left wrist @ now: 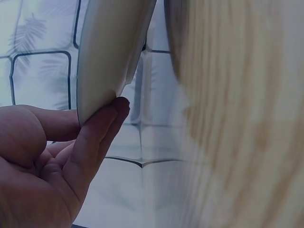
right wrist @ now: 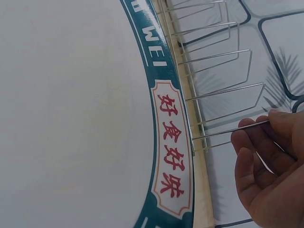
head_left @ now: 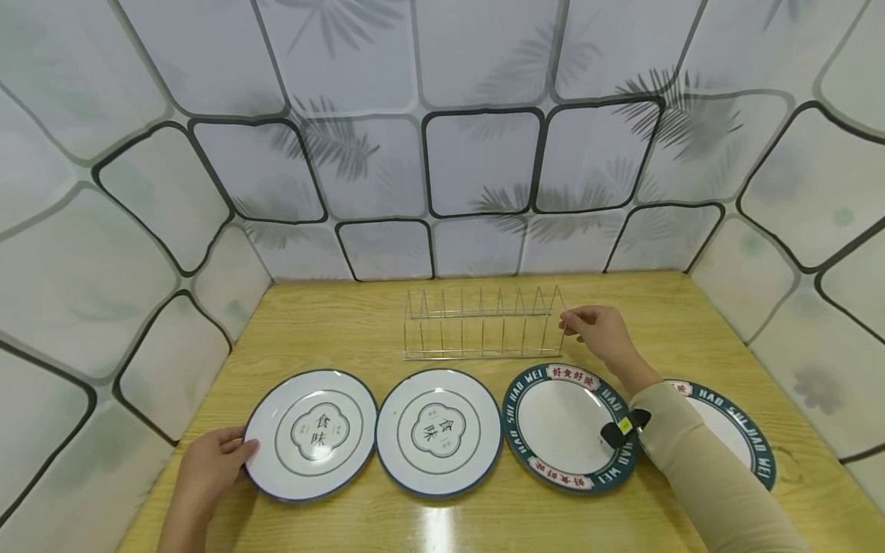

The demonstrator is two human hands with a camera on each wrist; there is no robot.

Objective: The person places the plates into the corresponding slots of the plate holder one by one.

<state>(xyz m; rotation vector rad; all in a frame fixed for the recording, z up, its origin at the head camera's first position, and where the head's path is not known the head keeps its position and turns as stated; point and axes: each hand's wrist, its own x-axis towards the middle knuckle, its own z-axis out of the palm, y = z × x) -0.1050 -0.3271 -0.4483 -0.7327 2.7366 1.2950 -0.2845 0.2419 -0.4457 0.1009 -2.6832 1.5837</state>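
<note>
At the left, my left hand [head_left: 213, 465] pinches the rim of a white plate [head_left: 290, 468] with a blue edge and a flower-shaped emblem. In the left wrist view, the thumb and fingers [left wrist: 97, 130] grip that plate [left wrist: 107, 52] by its edge, its side lifted off the table. My right hand [head_left: 601, 330] pinches the right end wire of a metal wire plate rack [head_left: 484, 355]. The right wrist view shows the rack's wire loop [right wrist: 228, 129] between the thumb and fingers of the right hand [right wrist: 273, 166].
Beside the held plate lies a second blue-rimmed white plate [head_left: 470, 457]. Two green-rimmed plates with lettering follow on the right: one [head_left: 553, 430] in front of the rack, another [head_left: 757, 453] partly hidden under the right forearm. Patterned walls [head_left: 484, 169] enclose the wooden table [head_left: 332, 315].
</note>
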